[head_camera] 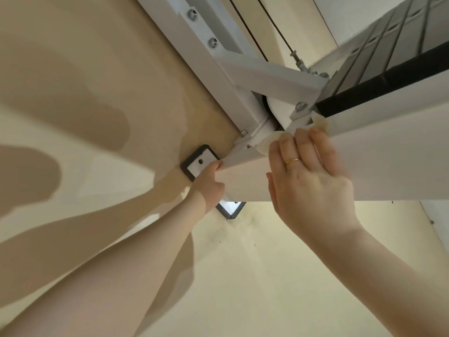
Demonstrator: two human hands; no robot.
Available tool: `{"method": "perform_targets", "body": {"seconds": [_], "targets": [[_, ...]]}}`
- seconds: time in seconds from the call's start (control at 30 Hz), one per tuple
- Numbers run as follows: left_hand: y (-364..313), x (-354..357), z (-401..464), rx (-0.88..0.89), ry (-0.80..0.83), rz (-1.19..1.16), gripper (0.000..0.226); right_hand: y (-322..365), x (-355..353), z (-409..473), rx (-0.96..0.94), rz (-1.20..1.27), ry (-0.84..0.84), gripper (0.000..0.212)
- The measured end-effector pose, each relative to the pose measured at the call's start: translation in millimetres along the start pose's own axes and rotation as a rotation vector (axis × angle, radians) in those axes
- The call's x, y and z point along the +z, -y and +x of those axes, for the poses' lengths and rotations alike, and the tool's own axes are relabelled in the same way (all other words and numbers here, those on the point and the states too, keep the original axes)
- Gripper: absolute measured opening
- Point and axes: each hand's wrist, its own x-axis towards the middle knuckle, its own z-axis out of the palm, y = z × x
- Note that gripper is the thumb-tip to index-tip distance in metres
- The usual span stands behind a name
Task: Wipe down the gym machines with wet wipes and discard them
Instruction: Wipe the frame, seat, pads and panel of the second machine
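Mid-wipe on white frame beam (245, 177) of gym machine. Right hand (308, 181) flat, fingers straight, pressing wet wipe (269, 139) onto beam near pivot joint (261, 125). Left hand (209, 181) curled round beam's lower edge, steadying. Next, likely: drag wipe along beam, pressure even.

Pale beige floor (267, 276) in warm light, crossed by soft shadows.

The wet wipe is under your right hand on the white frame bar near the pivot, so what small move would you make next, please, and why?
Probably slide the right hand with the wet wipe back along the white frame bar, away from the pivot. The flat fingers already press the wipe at the bar's end by the joint, and the left hand grips the bar's lower edge, apparently steadying it.
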Motion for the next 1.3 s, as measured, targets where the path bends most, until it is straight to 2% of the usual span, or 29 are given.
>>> {"method": "perform_targets", "body": {"seconds": [0.07, 0.17, 0.23, 0.3, 0.4, 0.47, 0.57, 0.67, 0.8, 0.87, 0.93, 1.03, 1.1, 1.23, 1.3], "targets": [[-9.8, 2.3, -0.9, 0.003, -0.002, 0.029, 0.054, -1.6, -3.6, -2.2, 0.012, -0.022, 0.004, 0.040], [-22.3, -0.8, 1.9, -0.062, -0.016, 0.020, 0.060, 13.6, 3.7, 8.8, -0.022, -0.112, 0.052, 0.039], [-20.6, -8.6, -2.2, -0.077, -0.025, -0.006, 0.058, 39.3, 10.1, 14.0, -0.053, -0.140, 0.088, 0.045], [-15.0, -18.2, -13.0, -0.029, -0.031, 0.008, 0.058, 70.4, 14.6, 12.9, -0.105, -0.062, 0.141, 0.056], [-9.7, -33.9, -27.1, 0.054, -0.036, 0.045, 0.064, 83.3, 14.3, 17.9, -0.127, 0.017, 0.122, 0.054], [-16.7, -37.3, -33.9, 0.080, -0.030, 0.021, 0.066, 56.7, 10.3, 18.0, -0.112, 0.062, 0.070, 0.051], [-42.3, -26.1, -49.9, 0.181, -0.034, 0.136, 0.064, -4.0, -5.4, 13.2, -0.066, -0.042, -0.053, 0.026], [-87.3, -6.0, -76.5, 0.379, 0.044, 0.384, 0.063, -63.2, -29.2, 3.7, -0.054, -0.045, -0.202, 0.027], [-159.0, 8.8, -113.8, 0.664, 0.081, 0.550, 0.066, -151.6, -65.2, 1.4, 0.030, -0.086, -0.377, 0.019], [-188.3, 12.0, -125.4, 0.744, 0.070, 0.587, 0.067, -194.0, -85.4, -0.6, 0.112, -0.084, -0.491, 0.023], [-210.8, 19.4, -137.7, 0.799, 0.062, 0.523, 0.069, -223.6, -101.9, -3.5, 0.175, -0.077, -0.552, 0.026], [-234.1, 33.6, -157.1, 0.875, 0.043, 0.371, 0.067, -227.1, -106.7, -5.6, 0.193, -0.037, -0.569, 0.024], [-241.3, 37.5, -165.0, 0.848, 0.009, 0.305, 0.058, -210.2, -96.1, -7.3, 0.143, 0.005, -0.513, 0.021], [-238.2, 31.1, -164.3, 0.763, -0.027, 0.394, 0.057, -185.0, -76.0, -10.4, -0.004, 0.072, -0.382, 0.035], [-241.3, 24.5, -167.3, 0.724, -0.026, 0.463, 0.060, -190.3, -77.9, -12.8, -0.032, 0.098, -0.356, 0.049]]}}
